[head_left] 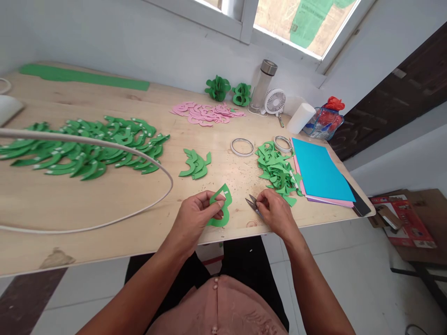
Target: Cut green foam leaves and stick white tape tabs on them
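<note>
Scissors (254, 208) are occupying front, btwn cut-out (227, 204) (L) & scraps (276, 168) (R); main pile (75, 156) is lying far L on tbl (104, 200); fan (275, 101) is standing behind

Left hand (197, 211) pinches a green cutout (226, 215) near the counter (115, 200) edge; a small white patch shows on it. Right hand (275, 209) holds scissors (251, 204), blades parted, pointing away from the body, apart from the cutout. Beyond: a small green stack (198, 168). To the left, a large green pile (94, 168); to the right, green scraps (275, 168) beside a blue sheet (323, 170). Pink pieces (209, 114) farther back, near bottle (260, 90) and fan (275, 101).
</note>
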{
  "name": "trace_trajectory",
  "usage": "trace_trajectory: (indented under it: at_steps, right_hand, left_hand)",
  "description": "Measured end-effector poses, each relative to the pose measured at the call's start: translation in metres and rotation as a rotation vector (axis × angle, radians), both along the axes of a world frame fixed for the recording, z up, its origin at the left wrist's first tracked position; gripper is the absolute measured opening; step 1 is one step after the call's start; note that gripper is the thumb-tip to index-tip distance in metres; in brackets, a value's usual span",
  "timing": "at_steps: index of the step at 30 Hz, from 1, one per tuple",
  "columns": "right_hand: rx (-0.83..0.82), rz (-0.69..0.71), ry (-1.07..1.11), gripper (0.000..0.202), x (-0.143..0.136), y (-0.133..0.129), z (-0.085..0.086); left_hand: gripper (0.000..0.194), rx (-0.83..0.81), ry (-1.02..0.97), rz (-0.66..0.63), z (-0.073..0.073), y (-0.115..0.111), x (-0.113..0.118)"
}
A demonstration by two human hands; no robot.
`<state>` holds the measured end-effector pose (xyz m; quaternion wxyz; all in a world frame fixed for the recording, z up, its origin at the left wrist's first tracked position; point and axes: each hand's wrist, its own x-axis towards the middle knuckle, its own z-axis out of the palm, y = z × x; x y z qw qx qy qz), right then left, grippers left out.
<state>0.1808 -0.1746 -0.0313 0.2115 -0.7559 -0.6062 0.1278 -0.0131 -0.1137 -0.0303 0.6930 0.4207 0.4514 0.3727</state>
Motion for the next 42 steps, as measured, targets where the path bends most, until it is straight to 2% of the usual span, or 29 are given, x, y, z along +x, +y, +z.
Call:
trace_trajectory:
  at_steps: [4,9,13,16,21,27,32,38,42]
  right_hand:
    - [0.03,-0.025,0.142,0.007,0.005,-0.002,-0.001]
    - [0.114,-0.119,0.492,0.008,0.0,-0.006,0.0]
    - [0.224,-0.162,0.873,0.011,-0.03,-0.009,0.005]
    - [0.188,-0.147,1.036,0.011,-0.06,-0.01,0.008]
    - [0.207,-0.125,1.087,0.008,-0.088,-0.008,0.005]
    - [0.249,-0.206,1.106,0.011,-0.093,-0.002,-0.002]
    - [0.296,-0.277,1.124,0.012,-0.094,0.0,-0.002]
    - [0.317,-0.29,1.183,0.013,-0.096,-0.001,-0.001]
    - [0.307,-0.271,1.232,0.012,-0.096,-0.002,0.0]
  left_hand:
    - [0.016,-0.003,-0.021,0.016,-0.001,0.0,0.0]
    - [0.02,0.001,-0.053,0.091,-0.004,0.0,0.002]
    - [0.019,-0.002,-0.097,0.189,-0.005,0.0,0.006]
    - [0.019,-0.009,-0.155,0.263,-0.004,0.0,0.01]
    - [0.018,-0.019,-0.222,0.31,0.0,-0.001,0.014]
    - [0.021,-0.048,-0.229,0.273,0.001,-0.004,0.014]
    - [0.036,-0.066,-0.207,0.198,0.004,-0.009,0.01]
    - [0.022,-0.14,-0.23,0.098,0.003,-0.015,0.008]
    - [0.019,-0.141,-0.21,0.085,0.004,-0.015,0.009]
